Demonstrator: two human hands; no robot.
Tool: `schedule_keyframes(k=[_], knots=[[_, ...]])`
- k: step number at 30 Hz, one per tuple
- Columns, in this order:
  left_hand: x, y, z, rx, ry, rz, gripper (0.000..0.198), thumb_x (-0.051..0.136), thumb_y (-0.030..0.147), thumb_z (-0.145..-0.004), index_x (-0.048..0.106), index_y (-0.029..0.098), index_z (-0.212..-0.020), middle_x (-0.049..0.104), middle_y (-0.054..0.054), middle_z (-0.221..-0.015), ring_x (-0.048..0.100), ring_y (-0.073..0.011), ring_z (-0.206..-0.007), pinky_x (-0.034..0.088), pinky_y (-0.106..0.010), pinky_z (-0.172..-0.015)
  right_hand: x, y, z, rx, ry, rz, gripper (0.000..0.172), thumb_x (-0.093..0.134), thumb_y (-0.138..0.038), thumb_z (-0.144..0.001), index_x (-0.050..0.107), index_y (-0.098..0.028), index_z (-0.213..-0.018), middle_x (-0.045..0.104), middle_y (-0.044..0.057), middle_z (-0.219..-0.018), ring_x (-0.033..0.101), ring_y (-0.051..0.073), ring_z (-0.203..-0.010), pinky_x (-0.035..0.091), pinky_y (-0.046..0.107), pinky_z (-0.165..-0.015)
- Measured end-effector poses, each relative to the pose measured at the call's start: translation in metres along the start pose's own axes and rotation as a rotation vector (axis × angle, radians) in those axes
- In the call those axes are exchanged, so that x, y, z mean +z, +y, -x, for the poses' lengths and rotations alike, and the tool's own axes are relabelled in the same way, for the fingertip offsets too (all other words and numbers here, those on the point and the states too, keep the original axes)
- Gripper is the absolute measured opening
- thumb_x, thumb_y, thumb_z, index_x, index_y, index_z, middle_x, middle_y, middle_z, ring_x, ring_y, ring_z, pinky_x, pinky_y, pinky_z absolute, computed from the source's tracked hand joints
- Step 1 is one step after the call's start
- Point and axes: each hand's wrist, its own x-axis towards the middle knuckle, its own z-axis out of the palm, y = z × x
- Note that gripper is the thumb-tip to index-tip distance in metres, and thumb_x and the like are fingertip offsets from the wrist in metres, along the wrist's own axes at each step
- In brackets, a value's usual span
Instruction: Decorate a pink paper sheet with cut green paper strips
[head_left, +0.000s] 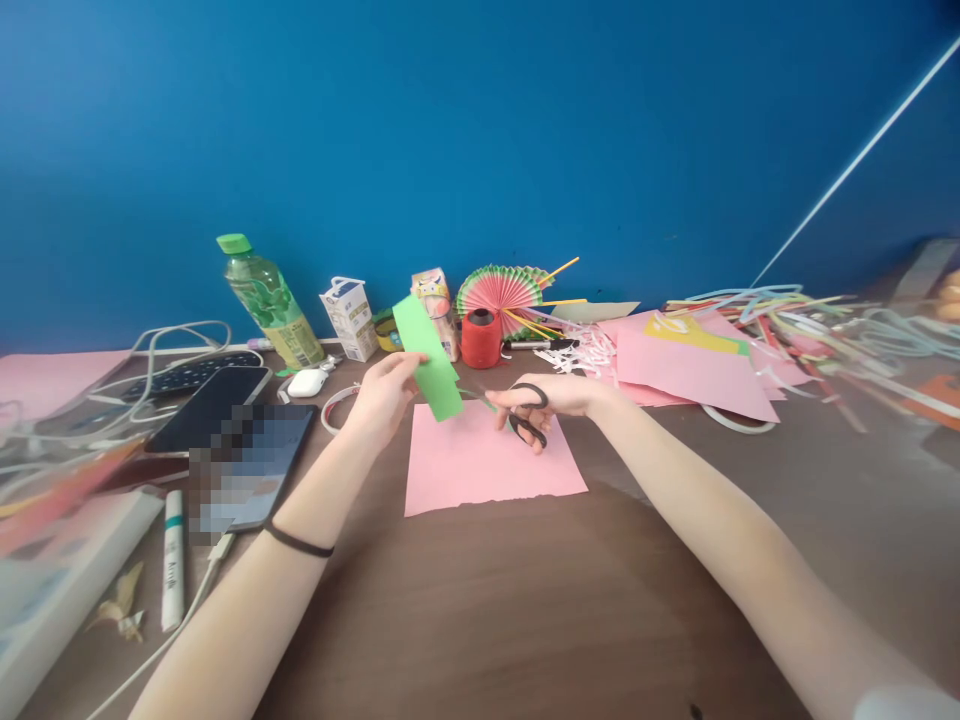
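A strip of green paper (429, 362) is pinched in my left hand (391, 392), tilted with its upper end leaning left. My right hand (536, 405) grips a pair of scissors (529, 430) by its black handles, and the blades point left toward the paper's right edge. I cannot tell whether the blades touch the paper. Beneath both lies a sheet of pink paper (487, 470) with a ragged near edge, flat on the brown table (480, 610).
Behind the hands stand a red thread spool (481, 340), a pleated paper fan (501, 292), a carton (349, 318) and a green-capped bottle (271, 305). Pink sheets (690, 365) and paper strips lie right. A tablet (277, 460), marker (173, 560) and cables are left.
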Motion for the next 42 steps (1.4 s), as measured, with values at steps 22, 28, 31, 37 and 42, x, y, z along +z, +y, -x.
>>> schedule_keyframes(k=[22,28,31,37,42], knots=[[0.005,0.002,0.01,0.191,0.07,-0.101,0.038,0.071,0.02,-0.056,0.067,0.016,-0.094,0.066,-0.006,-0.096,0.062,-0.0176,-0.084,0.05,-0.025,-0.072,0.025,-0.009,-0.008,-0.365,0.103,0.24,0.055,0.034,-0.067,-0.082,0.052,-0.014,-0.084,0.063,0.006,-0.075,0.055,0.011,-0.061,0.041,0.023,-0.055],[0.013,0.003,0.018,0.254,0.093,-0.199,0.031,0.067,0.019,-0.06,0.068,0.016,-0.091,0.066,-0.005,-0.098,0.061,-0.0191,-0.086,0.051,-0.027,-0.073,0.03,-0.012,-0.005,-0.372,0.2,0.326,0.054,0.035,-0.066,-0.083,0.052,-0.015,-0.074,0.062,0.003,-0.071,0.047,0.008,-0.053,0.039,0.023,-0.054],[0.015,0.003,0.02,0.259,0.096,-0.201,0.031,0.066,0.019,-0.061,0.068,0.017,-0.092,0.067,-0.005,-0.096,0.062,-0.0186,-0.084,0.052,-0.027,-0.073,0.032,-0.012,-0.005,-0.368,0.222,0.318,0.055,0.033,-0.066,-0.083,0.052,-0.016,-0.073,0.061,0.004,-0.069,0.051,0.009,-0.057,0.039,0.023,-0.054],[0.015,0.0,0.018,0.262,0.106,-0.19,0.032,0.067,0.019,-0.06,0.067,0.017,-0.092,0.067,-0.005,-0.089,0.062,-0.0192,-0.079,0.052,-0.03,-0.072,0.034,-0.014,-0.006,-0.384,0.26,0.281,0.051,0.038,-0.066,-0.081,0.048,-0.016,-0.072,0.06,0.003,-0.068,0.051,0.009,-0.056,0.038,0.022,-0.053],[0.015,0.0,0.019,0.289,0.139,-0.224,0.031,0.066,0.018,-0.061,0.068,0.018,-0.092,0.067,-0.005,-0.093,0.062,-0.0195,-0.081,0.052,-0.029,-0.071,0.037,-0.017,-0.004,-0.385,0.279,0.278,0.05,0.039,-0.064,-0.082,0.047,-0.016,-0.07,0.058,0.001,-0.064,0.045,0.007,-0.049,0.036,0.023,-0.051]])
